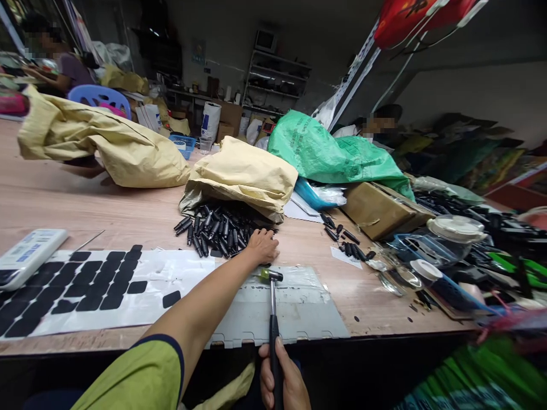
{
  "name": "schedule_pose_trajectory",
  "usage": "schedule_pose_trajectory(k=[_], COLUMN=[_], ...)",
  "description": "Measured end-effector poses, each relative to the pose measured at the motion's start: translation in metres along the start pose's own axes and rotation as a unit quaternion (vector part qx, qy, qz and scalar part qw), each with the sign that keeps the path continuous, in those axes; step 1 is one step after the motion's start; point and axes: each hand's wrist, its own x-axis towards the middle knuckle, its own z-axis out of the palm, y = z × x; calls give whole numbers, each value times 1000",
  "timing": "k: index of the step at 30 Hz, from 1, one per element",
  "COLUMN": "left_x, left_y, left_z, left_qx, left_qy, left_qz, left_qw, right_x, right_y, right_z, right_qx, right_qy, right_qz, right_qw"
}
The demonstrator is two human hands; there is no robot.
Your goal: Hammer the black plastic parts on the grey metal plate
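So the left hand [262, 246] is stretched way out across the surface [106, 213], resting knuckles-up right at the near edge of a heap of little black parts [213, 228]. The fingers are curled under, so honestly I can't tell if that grip is pinching a part or just lying on the wood. The heap spills out of the mouth of a tan sack [243, 171] just behind it. The right hand [284, 381] is down at the near edge, grip wrapped tight round the black handle of a small hammer [272, 307]. The hammer's shiny head sits just beside the left wrist, over a grey mat [307, 310]. Left of the mat there's a white sheet [171, 273] with rows of black pads [89, 279] stuck on it, and a white gadget [25, 253] lies at its far left corner. Off to the right are a few more loose black pieces [346, 239], a cardboard box [376, 210] and a green bag [333, 151] behind it. A second tan sack [94, 136] lies further back on the left.
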Motion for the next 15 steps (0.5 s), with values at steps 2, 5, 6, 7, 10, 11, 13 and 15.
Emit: schedule_pose_trajectory(k=[2, 5, 6, 7, 10, 11, 13, 15], left_x=[-2, -10, -14, -18, -31, -34, -42, -48], left_y=[-4, -11, -13, -16, -20, -22, -23, -25], left_z=[0, -2, -3, -5, -8, -9, -11, -13], left_qx=[10, 8, 5, -1, -21, -24, -25, -22], left_qy=[-2, -1, -4, -6, 0, 7, 17, 16], left_qz=[-9, -23, -27, -31, -53, -62, -70, -61], left_qw=[1000, 1000, 1000, 1000, 998, 998, 997, 998], right_x=[0, 3, 4, 4, 4, 3, 2, 2], right_y=[-1, -1, -1, 0, 1, 2, 2, 2], right_z=[-1, -4, -5, -6, -4, -3, -2, -2], right_qx=[-3, -9, -10, -10, -5, -4, -4, -6], right_qy=[-2, -18, -23, -26, -22, -19, -15, -15], right_qz=[1, 8, 10, 9, -4, -8, -10, -9], right_qw=[1000, 1000, 1000, 1000, 1000, 1000, 1000, 1000])
